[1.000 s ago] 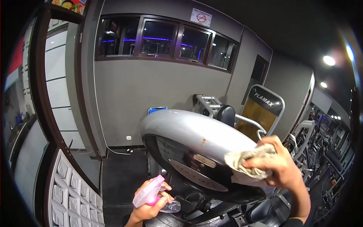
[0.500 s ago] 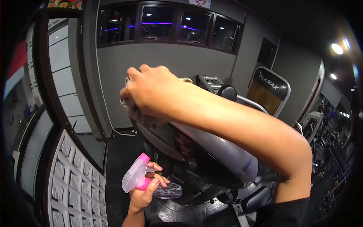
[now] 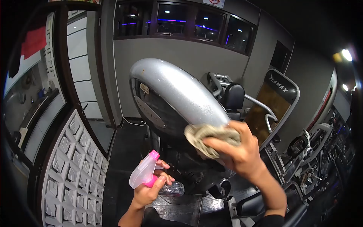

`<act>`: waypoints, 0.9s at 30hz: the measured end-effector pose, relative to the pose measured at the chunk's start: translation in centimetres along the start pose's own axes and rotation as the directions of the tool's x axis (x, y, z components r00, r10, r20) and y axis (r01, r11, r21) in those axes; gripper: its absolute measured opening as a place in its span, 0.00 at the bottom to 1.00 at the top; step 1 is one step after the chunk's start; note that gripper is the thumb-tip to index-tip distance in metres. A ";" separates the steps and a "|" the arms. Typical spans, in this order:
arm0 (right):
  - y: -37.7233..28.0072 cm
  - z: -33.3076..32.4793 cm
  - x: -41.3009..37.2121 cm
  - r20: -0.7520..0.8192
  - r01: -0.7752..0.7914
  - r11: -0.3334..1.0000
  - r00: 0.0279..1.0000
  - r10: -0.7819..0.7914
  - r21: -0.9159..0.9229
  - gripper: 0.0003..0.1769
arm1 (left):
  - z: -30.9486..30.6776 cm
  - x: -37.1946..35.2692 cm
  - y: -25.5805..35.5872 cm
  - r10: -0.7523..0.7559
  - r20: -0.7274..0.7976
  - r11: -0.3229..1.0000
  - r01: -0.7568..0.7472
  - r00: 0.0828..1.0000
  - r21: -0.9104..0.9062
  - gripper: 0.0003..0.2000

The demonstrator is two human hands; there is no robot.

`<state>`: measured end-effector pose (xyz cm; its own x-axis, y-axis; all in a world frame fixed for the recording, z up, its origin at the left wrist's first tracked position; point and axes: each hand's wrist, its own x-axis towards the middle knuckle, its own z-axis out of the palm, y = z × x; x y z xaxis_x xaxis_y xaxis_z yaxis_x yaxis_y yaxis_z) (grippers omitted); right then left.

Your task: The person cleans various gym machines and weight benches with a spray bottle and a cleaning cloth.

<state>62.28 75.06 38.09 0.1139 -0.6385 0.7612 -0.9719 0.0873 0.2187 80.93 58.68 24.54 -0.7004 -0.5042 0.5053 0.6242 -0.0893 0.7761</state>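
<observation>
My right hand [image 3: 245,149] is closed around a crumpled grey-beige cloth [image 3: 211,139], pressed against the lower end of a curved silver cover [image 3: 177,89]. That cover belongs to a black exercise machine with an oval lettered badge [image 3: 150,112] on its side. At lower left, my left hand [image 3: 148,192] grips a clear spray bottle [image 3: 172,188] by its neck. The bottle's trigger head is translucent with a pink nozzle and pink collar, and it points up and away from me. Small spots show on the silver surface.
A weight machine with a PLAMAX panel [image 3: 280,94] stands behind on the right, beside a black pad [image 3: 233,96]. White patterned wall panelling [image 3: 73,178] borders the left, near a doorway [image 3: 81,72]. More gym equipment [image 3: 314,151] lines the right side.
My right hand has swept the cloth from the cover's far upper end down and right to its near end, uncovering the silver surface. The left hand still holds the spray bottle.
</observation>
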 end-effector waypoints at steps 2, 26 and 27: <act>0.2 0.3 -4.4 -0.066 -0.038 0.999 0.997 0.039 0.007 0.27 | 0.4 -0.9 0.3 0.005 0.024 0.994 -0.007 1.000 0.111 0.21; -2.1 2.2 -4.6 -0.216 -0.162 0.987 0.963 0.159 0.003 0.30 | 1.9 -5.7 -1.6 -0.029 0.057 0.991 0.021 0.998 0.134 0.20; -2.2 2.5 -7.2 -0.236 -0.204 0.979 0.951 0.202 0.015 0.31 | 1.9 -5.6 -1.6 -0.023 0.030 0.994 0.020 0.999 0.107 0.20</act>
<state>63.10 77.56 30.60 -0.0395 -0.4091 0.9116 -0.9777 0.2043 0.0494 83.22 63.33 21.21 -0.7246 -0.4759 0.4985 0.5698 -0.0067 0.8218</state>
